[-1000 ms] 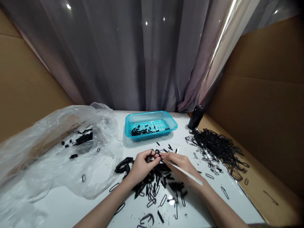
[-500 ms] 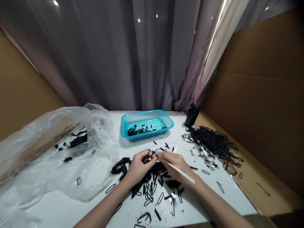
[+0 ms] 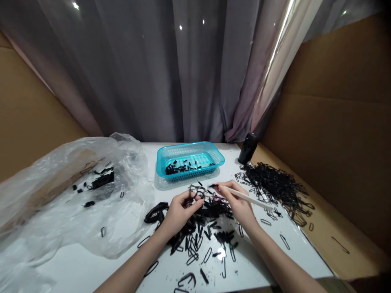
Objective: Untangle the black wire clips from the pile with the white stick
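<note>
Dark loops and one white stick over a white table

Two bare hands are at work above one smooth white table [image 3: 250, 266]. The left hand [image 3: 181, 208] is curled, thumb and fingers pinching a few thin dark loops [image 3: 199, 195]; they overlap too closely to count. The right hand [image 3: 240, 203] is closed round one white stick [image 3: 252, 199], slim, straight and slanting back over the hand, with something dark at its tip.

The pinched loops look wiry and rounded, and sit just left of the right hand's fingertips, above a spread of black pieces [image 3: 193, 240] on the table. That spread, too many to count, mixes slender open ovals, short solid-looking strips and thicker curved bits.

Behind the hands stands one turquoise plastic basket [image 3: 159, 163], rectangular with rounded corners and pierced walls, with small black strips inside, most bunched at its left end. To the right lies one tangled heap [image 3: 275, 183] of black loops, near one upright dark cylinder [image 3: 248, 149]. On the left spreads crumpled clear plastic [image 3: 70, 228], filmy and creased. Two brown cardboard panels [image 3: 336, 122] flank the table, and a grey curtain [image 3: 146, 81] hangs behind in soft folds.
</note>
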`<state>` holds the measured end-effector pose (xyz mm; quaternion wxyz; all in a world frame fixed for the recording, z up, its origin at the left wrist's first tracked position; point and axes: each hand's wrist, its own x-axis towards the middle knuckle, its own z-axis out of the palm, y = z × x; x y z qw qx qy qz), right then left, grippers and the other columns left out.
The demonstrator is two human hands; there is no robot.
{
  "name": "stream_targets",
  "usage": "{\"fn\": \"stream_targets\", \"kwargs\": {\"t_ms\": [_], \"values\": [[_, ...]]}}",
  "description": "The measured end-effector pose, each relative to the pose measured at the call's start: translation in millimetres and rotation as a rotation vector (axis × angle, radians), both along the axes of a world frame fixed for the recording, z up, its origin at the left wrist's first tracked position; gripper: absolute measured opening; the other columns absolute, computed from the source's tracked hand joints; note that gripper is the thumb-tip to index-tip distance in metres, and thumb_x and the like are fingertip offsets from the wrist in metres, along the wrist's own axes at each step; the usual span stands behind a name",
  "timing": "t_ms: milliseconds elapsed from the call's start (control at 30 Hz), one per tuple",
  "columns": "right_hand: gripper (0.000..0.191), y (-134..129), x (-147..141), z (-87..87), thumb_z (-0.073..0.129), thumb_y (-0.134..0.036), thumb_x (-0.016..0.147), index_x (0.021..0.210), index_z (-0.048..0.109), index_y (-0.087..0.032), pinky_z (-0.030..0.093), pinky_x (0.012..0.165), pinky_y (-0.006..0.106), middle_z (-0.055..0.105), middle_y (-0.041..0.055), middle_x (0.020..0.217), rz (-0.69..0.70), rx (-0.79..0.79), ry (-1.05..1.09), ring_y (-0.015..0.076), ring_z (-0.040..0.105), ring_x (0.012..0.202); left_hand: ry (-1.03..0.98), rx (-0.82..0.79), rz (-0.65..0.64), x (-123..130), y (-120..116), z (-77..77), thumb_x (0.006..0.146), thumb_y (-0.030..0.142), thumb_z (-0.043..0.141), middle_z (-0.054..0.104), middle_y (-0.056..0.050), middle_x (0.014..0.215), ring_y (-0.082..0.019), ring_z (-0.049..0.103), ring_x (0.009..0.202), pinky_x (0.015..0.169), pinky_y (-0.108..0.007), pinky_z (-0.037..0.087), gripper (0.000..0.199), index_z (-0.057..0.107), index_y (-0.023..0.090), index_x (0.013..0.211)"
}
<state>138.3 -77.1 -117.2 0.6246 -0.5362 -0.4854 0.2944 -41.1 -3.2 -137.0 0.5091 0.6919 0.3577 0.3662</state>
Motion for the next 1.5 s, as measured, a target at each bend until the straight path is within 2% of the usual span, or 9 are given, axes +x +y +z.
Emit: {"fn": "stream_targets", "kwargs": {"t_ms": [267, 467, 633, 833, 933, 1033, 1200, 1300, 1500], "values": [[0.029, 2, 13, 2.6, 0.069, -0.05, 0.083, 0.082, 0.068, -0.021, 0.058, 0.091, 0.039, 0.075, 0.0043, 0.092, -0.005, -0.007, 0.106, 0.0229, 0.071, 0.094, -0.078, -0.057, -0.01, 1, 4, -4.5, 0.077, 0.038, 0.069, 0.056, 0.001, 0.076, -0.014, 0.051, 0.07, 0.066, -0.024, 0.041, 0.023, 0.058, 0.017, 0.078], [0.034, 4, 12, 1.5, 0.069, -0.054, 0.08, 0.082, 0.068, -0.02, 0.059, 0.086, 0.041, 0.075, 0.0068, 0.09, -0.005, -0.057, 0.063, 0.0248, 0.072, 0.092, -0.115, -0.077, -0.007, 3, 5, -2.0, 0.075, 0.042, 0.072, 0.061, -0.001, 0.076, -0.017, 0.056, 0.073, 0.07, -0.027, 0.045, 0.028, 0.061, 0.017, 0.077], [0.035, 4, 10, 1.3, 0.071, -0.055, 0.078, 0.081, 0.068, -0.02, 0.059, 0.088, 0.041, 0.076, 0.0073, 0.091, 0.069, -0.089, 0.159, 0.0252, 0.072, 0.096, -0.143, -0.117, 0.034, 5, 4, 4.4, 0.069, 0.047, 0.075, 0.064, -0.001, 0.073, -0.017, 0.059, 0.072, 0.071, -0.028, 0.047, 0.033, 0.063, 0.017, 0.074], [0.036, 3, 5, 1.0, 0.075, -0.054, 0.075, 0.08, 0.068, -0.02, 0.059, 0.088, 0.041, 0.075, 0.0053, 0.086, 0.175, -0.128, 0.187, 0.0241, 0.073, 0.09, -0.196, -0.144, 0.065, 6, 4, 4.9, 0.068, 0.043, 0.076, 0.067, -0.003, 0.085, -0.019, 0.062, 0.082, 0.079, -0.029, 0.049, 0.032, 0.065, 0.016, 0.082], [0.034, 2, 1, 0.0, 0.073, -0.053, 0.077, 0.081, 0.07, -0.019, 0.058, 0.087, 0.04, 0.074, 0.0053, 0.087, 0.217, -0.136, 0.137, 0.0231, 0.072, 0.088, -0.207, -0.064, 0.097, 5, 3, -0.5, 0.071, 0.039, 0.075, 0.066, -0.002, 0.086, -0.018, 0.061, 0.08, 0.074, -0.027, 0.049, 0.029, 0.063, 0.017, 0.084], [0.03, 0, -1, -2.1, 0.069, -0.05, 0.082, 0.085, 0.071, -0.02, 0.058, 0.083, 0.037, 0.074, 0.0054, 0.089, 0.23, -0.123, 0.035, 0.022, 0.07, 0.087, -0.122, 0.113, 0.095, 2, 0, -3.2, 0.077, 0.035, 0.072, 0.063, -0.001, 0.084, -0.015, 0.058, 0.071, 0.066, -0.025, 0.047, 0.021, 0.064, 0.018, 0.087], [0.024, -4, -1, -2.6, 0.063, -0.043, 0.088, 0.088, 0.071, -0.021, 0.052, 0.069, 0.03, 0.072, 0.0038, 0.084, 0.225, -0.116, -0.191, 0.0194, 0.066, 0.078, -0.047, 0.431, 0.011, 1, -3, 0.7, 0.081, 0.026, 0.071, 0.065, -0.003, 0.085, -0.019, 0.063, 0.082, 0.075, -0.028, 0.049, 0.007, 0.068, 0.02, 0.081], [0.02, -5, -1, -1.1, 0.062, -0.04, 0.089, 0.087, 0.071, -0.021, 0.049, 0.066, 0.029, 0.071, 0.0024, 0.08, 0.236, -0.128, -0.254, 0.0183, 0.063, 0.073, -0.052, 0.488, 0.002, 1, -3, 0.9, 0.082, 0.022, 0.07, 0.067, -0.003, 0.083, -0.019, 0.064, 0.082, 0.076, -0.029, 0.049, 0.004, 0.067, 0.02, 0.08], [0.018, -5, 1, 0.8, 0.06, -0.035, 0.091, 0.089, 0.071, -0.022, 0.044, 0.062, 0.027, 0.07, 0.0015, 0.078, 0.24, -0.114, -0.328, 0.0169, 0.061, 0.07, -0.018, 0.482, 0.011, 0, -4, -5.9, 0.082, 0.017, 0.067, 0.068, -0.003, 0.082, -0.02, 0.065, 0.08, 0.074, -0.029, 0.05, 0.007, 0.066, 0.02, 0.077]]}}
